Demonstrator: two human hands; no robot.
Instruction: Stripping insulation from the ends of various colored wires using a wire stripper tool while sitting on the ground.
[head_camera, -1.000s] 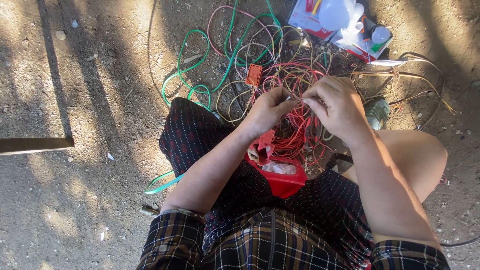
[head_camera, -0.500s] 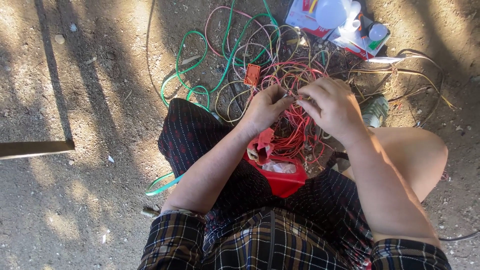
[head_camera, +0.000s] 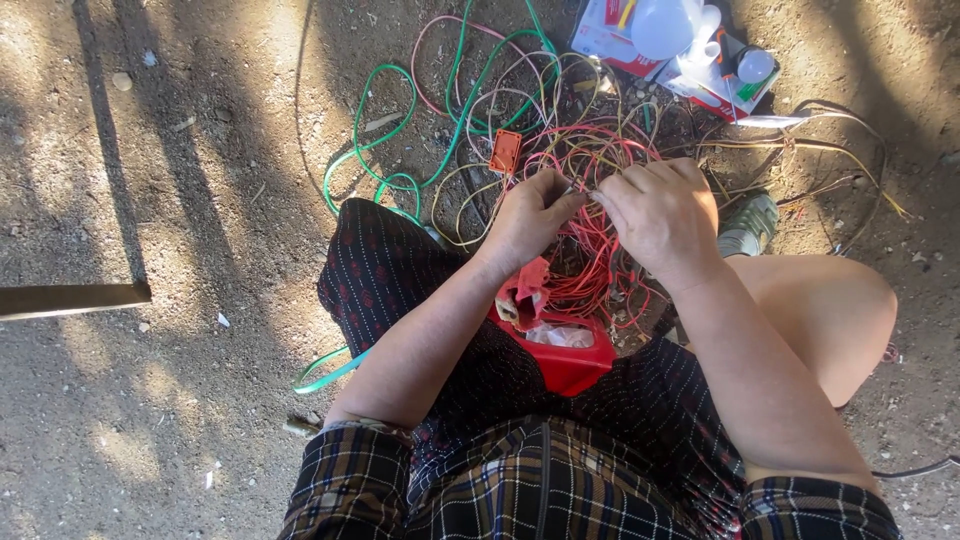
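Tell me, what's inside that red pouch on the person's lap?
The red pouch lies open, and a crumpled clear plastic bag shows at its mouth. Thin red wires run from it up toward the hands. Anything deeper is hidden by the pouch's own sides.

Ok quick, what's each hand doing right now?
Left hand: closed, fingers pinching a thin wire end.
Right hand: closed, fingers pinching the same wire end from the other side.
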